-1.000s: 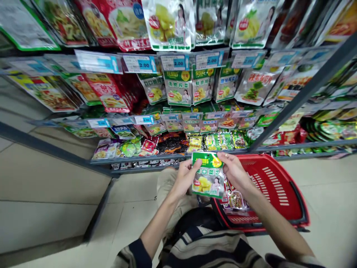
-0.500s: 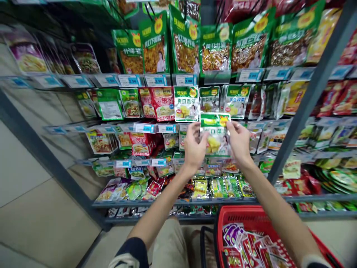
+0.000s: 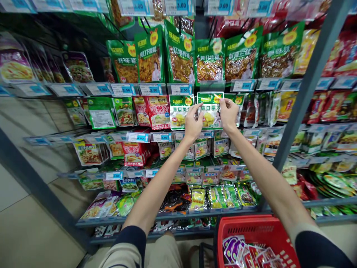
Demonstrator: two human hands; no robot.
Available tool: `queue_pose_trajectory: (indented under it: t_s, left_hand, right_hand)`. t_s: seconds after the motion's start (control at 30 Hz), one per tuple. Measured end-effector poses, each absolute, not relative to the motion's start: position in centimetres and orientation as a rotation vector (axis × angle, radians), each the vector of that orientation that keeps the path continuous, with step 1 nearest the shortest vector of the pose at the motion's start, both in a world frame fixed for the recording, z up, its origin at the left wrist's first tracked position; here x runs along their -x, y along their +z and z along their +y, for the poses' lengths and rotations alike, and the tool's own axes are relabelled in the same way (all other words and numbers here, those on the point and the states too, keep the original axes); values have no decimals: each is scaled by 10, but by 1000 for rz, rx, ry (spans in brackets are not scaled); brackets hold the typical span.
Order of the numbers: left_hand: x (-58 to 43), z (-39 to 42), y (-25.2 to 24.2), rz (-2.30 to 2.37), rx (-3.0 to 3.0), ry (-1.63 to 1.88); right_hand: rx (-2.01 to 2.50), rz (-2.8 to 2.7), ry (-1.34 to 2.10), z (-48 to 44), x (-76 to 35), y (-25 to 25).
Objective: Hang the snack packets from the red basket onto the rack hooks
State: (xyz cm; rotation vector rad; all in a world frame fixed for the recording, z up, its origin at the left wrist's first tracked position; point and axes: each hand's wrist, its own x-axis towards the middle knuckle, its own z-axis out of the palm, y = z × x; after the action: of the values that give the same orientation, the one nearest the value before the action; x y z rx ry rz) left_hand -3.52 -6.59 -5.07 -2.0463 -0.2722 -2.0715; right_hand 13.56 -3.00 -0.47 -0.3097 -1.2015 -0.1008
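Between my hands is a green-and-white packet of pickled vegetables [image 3: 210, 113], held upright at the second row of hanging packets. My left hand [image 3: 193, 123] pinches its left side, fingers at the upper left edge. The fingers of my right hand [image 3: 230, 111] close on its upper right corner. Just left of it hangs a like packet [image 3: 177, 111], partly covered by my left hand. Another green packet [image 3: 239, 102] shows behind my right hand. Whether the held packet is on a hook cannot be seen.
Larger green pouches [image 3: 180, 56] hang above, over a row of price tags [image 3: 152, 89]. Lower rows hold more packets [image 3: 164, 149]. A red shopping basket [image 3: 251, 223] with several small packets [image 3: 237, 249] stands below right. A grey slanting post [image 3: 306, 85] rises at the right.
Both hands have raised the packet from below the second row up level with the hanging packets. The view has shifted, so the upper price tags now show.
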Motion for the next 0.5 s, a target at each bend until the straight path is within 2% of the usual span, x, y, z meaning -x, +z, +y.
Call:
queue_pose_trajectory:
  t_s: [0.27, 0.5]
  left_hand:
    - [32, -56, -32, -455, 2036, -2011]
    - [18, -46, -33, -741, 1971, -1774]
  right_hand:
    - [474, -1210, -108, -23, -142, 13]
    - [793, -1269, -384, -25, -142, 16]
